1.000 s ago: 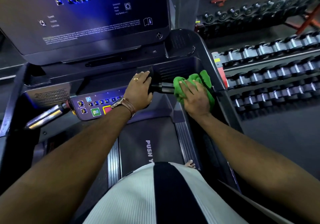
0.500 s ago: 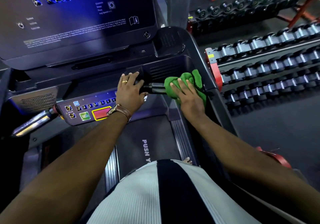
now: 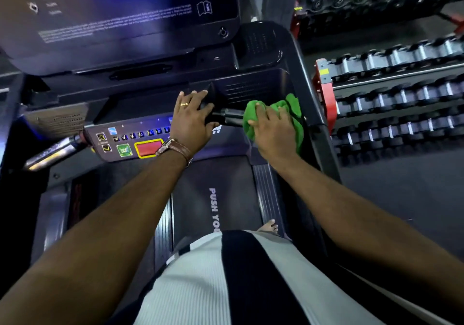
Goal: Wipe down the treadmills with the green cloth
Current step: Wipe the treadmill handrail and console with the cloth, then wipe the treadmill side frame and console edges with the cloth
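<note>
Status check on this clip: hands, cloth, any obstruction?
Right hand presses green cloth on the handlebar. Left hand rests open on the console. Nothing in the way.

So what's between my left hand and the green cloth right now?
In the head view, a short bare stretch of the metal handlebar lies between the left hand and the green cloth, which the right hand presses.
</note>
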The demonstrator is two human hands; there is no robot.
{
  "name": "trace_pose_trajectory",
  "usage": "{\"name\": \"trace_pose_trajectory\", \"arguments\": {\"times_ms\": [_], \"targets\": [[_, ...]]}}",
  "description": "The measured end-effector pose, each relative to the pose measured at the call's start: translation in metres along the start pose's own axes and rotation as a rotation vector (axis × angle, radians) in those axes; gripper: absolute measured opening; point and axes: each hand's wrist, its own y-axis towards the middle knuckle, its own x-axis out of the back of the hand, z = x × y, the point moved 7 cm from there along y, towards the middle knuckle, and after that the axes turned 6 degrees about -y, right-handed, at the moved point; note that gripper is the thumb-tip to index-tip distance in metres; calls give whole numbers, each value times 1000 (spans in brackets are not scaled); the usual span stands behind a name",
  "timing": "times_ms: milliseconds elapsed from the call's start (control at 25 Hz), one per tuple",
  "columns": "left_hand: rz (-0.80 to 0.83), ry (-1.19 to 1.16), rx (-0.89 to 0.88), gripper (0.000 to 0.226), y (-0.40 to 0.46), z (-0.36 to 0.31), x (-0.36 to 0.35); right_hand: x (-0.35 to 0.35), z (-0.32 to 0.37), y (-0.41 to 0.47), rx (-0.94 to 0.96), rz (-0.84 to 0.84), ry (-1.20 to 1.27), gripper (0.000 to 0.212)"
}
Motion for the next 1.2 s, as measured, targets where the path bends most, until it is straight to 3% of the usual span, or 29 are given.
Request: {"name": "trace_pose_trajectory", "arguments": {"times_ms": [120, 240, 360, 480, 600, 680, 760, 880, 1040, 1200], "targets": [[-26, -11, 2, 36, -2, -2, 0, -1, 63, 1, 14, -38, -7, 44], [-10, -22, -11, 34, -2, 0, 1, -7, 69, -6, 367, -105, -69, 59], [81, -4, -26, 45, -1, 1, -1, -6, 28, -25, 602, -235, -225, 54], [152, 15, -43, 52, -4, -1, 1, -1, 7, -28, 478, -141, -260, 58], [230, 20, -50, 61, -14, -5, 5, 16, 28, -24, 117, 128, -121, 55], [259, -19, -73, 61, -27, -10, 12, 35, 56, -20, -17, 243, -82, 48], [231, -91, -109, 60, -43, -11, 28, 59, 93, -10, -63, 230, 126, 41], [73, -158, -70, 61, -74, 25, 74, 87, 159, -1, -72, 118, 460, 51], [-38, -78, 16, 62, -125, 106, 127, 104, 265, -15, 216, 42, 343, 53], [-62, 10, 211, 52, -189, 189, 148, 97, 366, -20, 525, -71, 187, 50]]}}
